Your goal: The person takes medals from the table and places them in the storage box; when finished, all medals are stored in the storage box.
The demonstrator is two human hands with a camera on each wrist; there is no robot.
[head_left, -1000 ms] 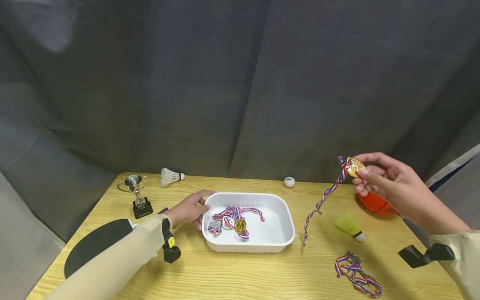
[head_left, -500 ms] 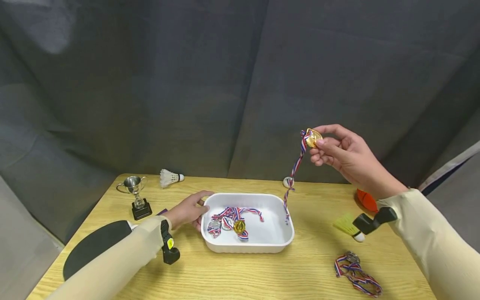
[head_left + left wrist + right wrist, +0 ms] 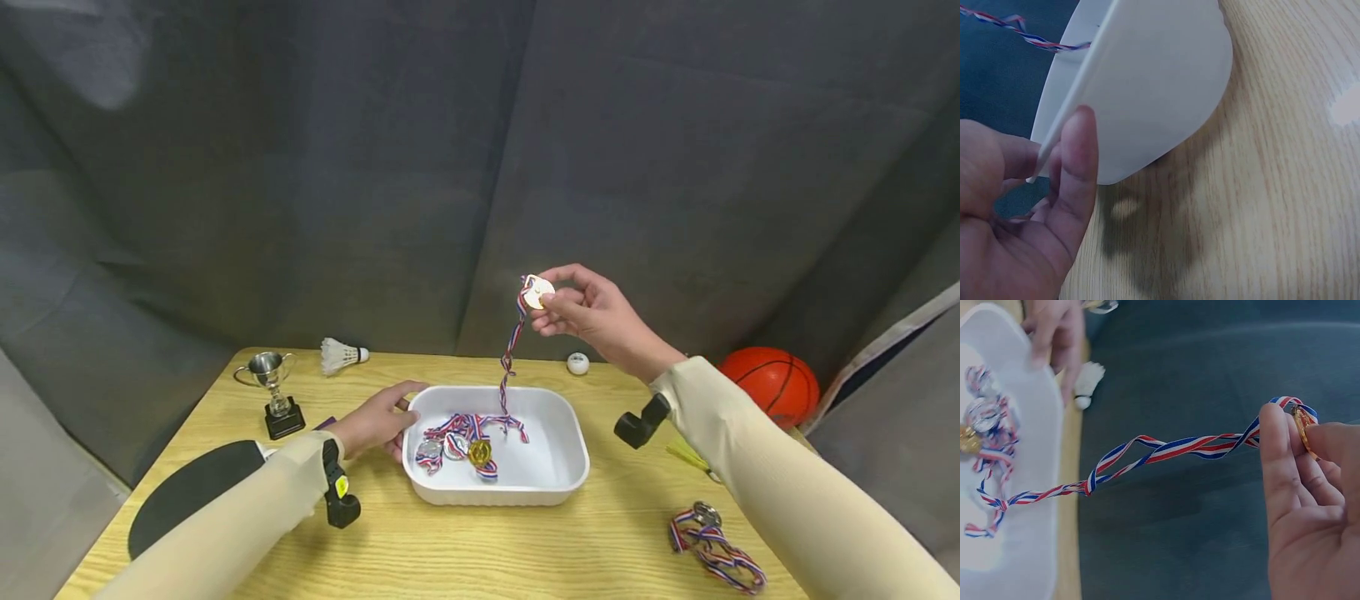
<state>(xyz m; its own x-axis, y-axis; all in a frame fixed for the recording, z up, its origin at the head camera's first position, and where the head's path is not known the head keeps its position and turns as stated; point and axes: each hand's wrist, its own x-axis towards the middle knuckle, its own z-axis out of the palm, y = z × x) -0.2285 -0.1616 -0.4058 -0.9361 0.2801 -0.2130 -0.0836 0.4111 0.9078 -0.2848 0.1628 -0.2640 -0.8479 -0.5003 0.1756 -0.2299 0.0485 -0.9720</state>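
My right hand (image 3: 596,317) pinches a gold medal (image 3: 537,292) between thumb and fingers, above the white plastic tub (image 3: 498,497). Its twisted red, white and blue ribbon (image 3: 1179,447) hangs down, the lower end reaching inside the tub. At the tub's left end, my left hand (image 3: 378,421) grips the rim; in the left wrist view, the thumb (image 3: 1079,144) lies on one side of the wall and fingers on the other. Inside the tub, toward its left, lie a gold medal (image 3: 480,452) and two silver medals (image 3: 430,450) with tangled ribbons.
A dark medal with ribbon (image 3: 716,550) lies at front right. Behind it are a yellow shuttlecock (image 3: 688,453), partly covered by the right sleeve, and an orange basketball (image 3: 772,385). A white ball (image 3: 577,363), white shuttlecock (image 3: 341,355), trophy cup (image 3: 273,392) and black paddle (image 3: 195,492) are on the table.
My right hand has carried the gold medal leftward from the table's right side to above the tub, rising and then dipping slightly. The left hand and tub have stayed in place.
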